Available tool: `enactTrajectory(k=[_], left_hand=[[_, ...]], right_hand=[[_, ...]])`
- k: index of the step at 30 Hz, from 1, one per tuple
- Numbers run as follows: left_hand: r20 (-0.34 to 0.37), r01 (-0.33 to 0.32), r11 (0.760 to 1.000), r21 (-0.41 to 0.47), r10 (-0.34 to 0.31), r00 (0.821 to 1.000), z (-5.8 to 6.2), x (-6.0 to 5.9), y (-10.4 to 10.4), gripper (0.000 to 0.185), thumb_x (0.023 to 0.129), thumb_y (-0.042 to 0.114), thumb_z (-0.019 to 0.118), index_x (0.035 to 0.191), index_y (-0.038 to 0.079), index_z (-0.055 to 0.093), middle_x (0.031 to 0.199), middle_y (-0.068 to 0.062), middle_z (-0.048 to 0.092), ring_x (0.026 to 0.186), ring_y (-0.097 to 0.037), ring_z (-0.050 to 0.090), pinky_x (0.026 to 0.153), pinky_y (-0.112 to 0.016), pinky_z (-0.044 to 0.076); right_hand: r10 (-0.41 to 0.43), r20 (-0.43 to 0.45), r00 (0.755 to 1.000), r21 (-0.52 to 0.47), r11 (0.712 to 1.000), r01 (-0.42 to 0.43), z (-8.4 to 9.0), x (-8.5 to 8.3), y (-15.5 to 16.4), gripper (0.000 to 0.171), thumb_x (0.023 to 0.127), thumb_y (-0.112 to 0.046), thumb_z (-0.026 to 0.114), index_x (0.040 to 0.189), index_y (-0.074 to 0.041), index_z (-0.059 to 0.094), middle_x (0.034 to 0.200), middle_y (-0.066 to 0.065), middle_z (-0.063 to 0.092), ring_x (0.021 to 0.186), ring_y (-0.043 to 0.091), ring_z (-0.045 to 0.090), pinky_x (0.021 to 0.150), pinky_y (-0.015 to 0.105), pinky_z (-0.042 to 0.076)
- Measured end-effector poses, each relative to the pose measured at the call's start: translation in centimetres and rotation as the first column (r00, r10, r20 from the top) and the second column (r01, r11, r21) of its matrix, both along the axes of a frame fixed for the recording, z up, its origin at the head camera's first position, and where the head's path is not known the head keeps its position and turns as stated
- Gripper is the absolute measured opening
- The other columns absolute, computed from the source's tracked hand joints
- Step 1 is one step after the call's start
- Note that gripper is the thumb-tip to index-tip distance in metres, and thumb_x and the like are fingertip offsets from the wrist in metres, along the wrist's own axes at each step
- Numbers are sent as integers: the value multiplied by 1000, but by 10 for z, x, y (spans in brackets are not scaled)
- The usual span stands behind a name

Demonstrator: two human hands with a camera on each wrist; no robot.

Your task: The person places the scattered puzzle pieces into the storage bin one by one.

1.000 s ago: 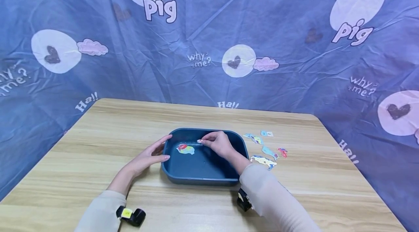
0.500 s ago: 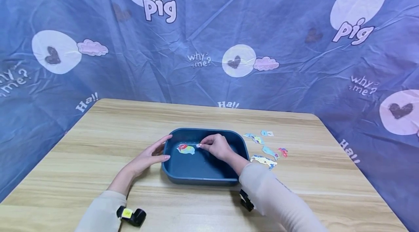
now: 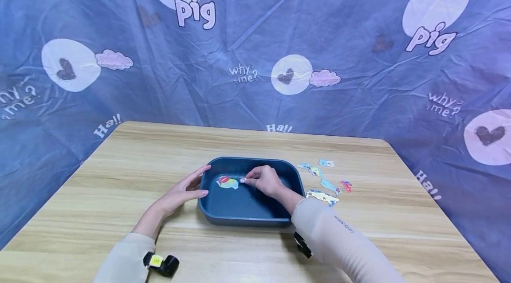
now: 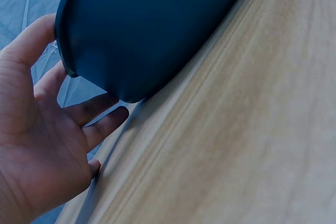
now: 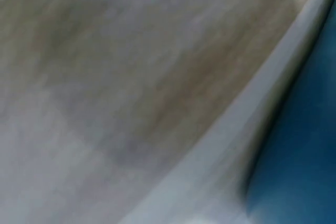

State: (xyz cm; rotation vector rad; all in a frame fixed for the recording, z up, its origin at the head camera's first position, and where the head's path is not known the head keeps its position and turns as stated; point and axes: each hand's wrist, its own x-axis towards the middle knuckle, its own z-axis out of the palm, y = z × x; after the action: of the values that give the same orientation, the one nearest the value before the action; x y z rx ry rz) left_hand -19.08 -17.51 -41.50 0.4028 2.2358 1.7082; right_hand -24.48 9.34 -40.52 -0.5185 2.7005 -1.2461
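Head view had both hands down at the tray (image 3: 217, 218), a dark blue one sitting mid-table (image 3: 131, 163). Left hand (image 3: 181, 190) lay against the tray's left wall, fingers straight and a little apart, thumb up by the rim, holding nothing. Left wrist view agreed: palm (image 4: 37, 145) open beside the tray's curved outer wall (image 4: 147, 30), fingertips just touching it where it met the wood. Right hand (image 3: 265, 180) was inside the tray, thumb and forefinger pinched together on a small pale piece (image 3: 242, 180), the other fingers curled in. That piece sat just to the right of a colourful cutout (image 3: 227, 182) lying flat on the tray floor; whether the two touched, I couldn't tell. More cutouts (image 3: 324, 183) lay scattered on the table just right of the tray. Right wrist view was all blur, only a strip of blue at its edge.
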Motion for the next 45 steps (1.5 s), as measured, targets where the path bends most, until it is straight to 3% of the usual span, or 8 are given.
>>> enactTrajectory(k=[6,22,32,45], left_hand=[[-1,-2,1000,1,2,1000,-1,0,0,68,90,22,58,149,21,23,157,-15,8,141,-46,10,110,-65,11],[12,-3,1000,5,3,1000,-6,-2,1,68,91,22,57,149,22,21,157,-14,8,142,-44,9,113,-60,9],[11,-12,1000,3,12,1000,-6,-1,1,68,91,23,57,149,21,21,157,-15,8,141,-45,9,113,-60,9],[14,-16,1000,11,16,1000,-4,-1,2,68,90,22,58,149,23,22,157,-13,10,142,-44,10,113,-60,9]], right_hand=[[18,-18,1000,6,1000,-17,-1,0,1,10,82,-17,71,82,-7,73,78,3,73,68,7,63,59,22,49],[-33,29,999,3,999,33,-5,2,0,9,81,-16,71,83,-7,74,82,5,74,69,6,62,60,19,47],[-20,-14,1000,36,999,20,-6,2,-2,7,82,-16,71,81,-9,73,82,3,74,73,6,65,64,20,49],[-39,-3,999,11,999,39,-5,1,-2,9,82,-17,71,83,-8,73,81,4,73,69,7,61,61,20,46]])
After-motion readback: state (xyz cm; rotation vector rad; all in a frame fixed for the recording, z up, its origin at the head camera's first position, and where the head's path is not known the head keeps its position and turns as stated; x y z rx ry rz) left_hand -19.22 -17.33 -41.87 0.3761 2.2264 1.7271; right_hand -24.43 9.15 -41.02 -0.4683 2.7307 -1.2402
